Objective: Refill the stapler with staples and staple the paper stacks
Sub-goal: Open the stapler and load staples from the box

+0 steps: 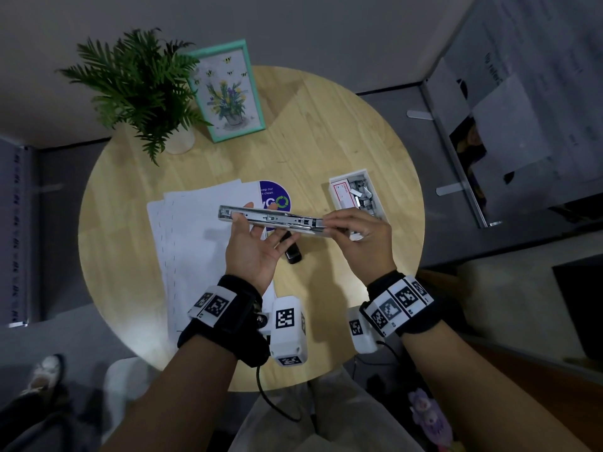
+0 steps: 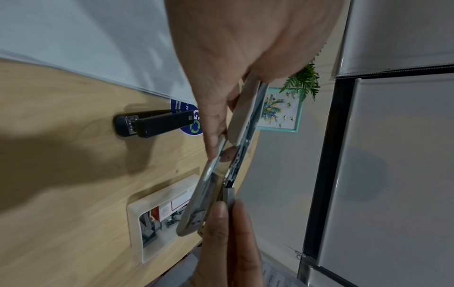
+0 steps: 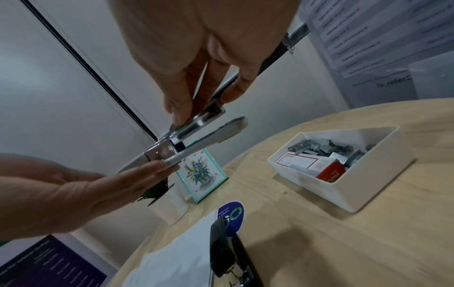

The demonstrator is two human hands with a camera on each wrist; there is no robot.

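Note:
A silver-and-white stapler point(image 1: 277, 220) is held level above the table, hinged open with its metal magazine point(image 3: 196, 124) apart from the white arm point(image 3: 216, 134). My left hand point(image 1: 243, 212) lies palm up under its left end, thumb and forefinger pinching it. My right hand point(image 1: 329, 223) pinches the right end of the magazine; a staple strip between the fingers cannot be made out. Below the hands lies a black stapler point(image 1: 292, 249). Stacks of white paper point(image 1: 195, 239) lie fanned at the left. A white box point(image 3: 356, 190) holds loose staple strips point(image 3: 324, 148) and a staple carton.
The round wooden table point(image 1: 342, 141) carries a potted fern point(image 1: 140, 89) and a teal picture frame point(image 1: 228, 93) at the back left. A purple round sticker point(image 1: 277, 195) shows beside the paper. A glass partition stands to the right.

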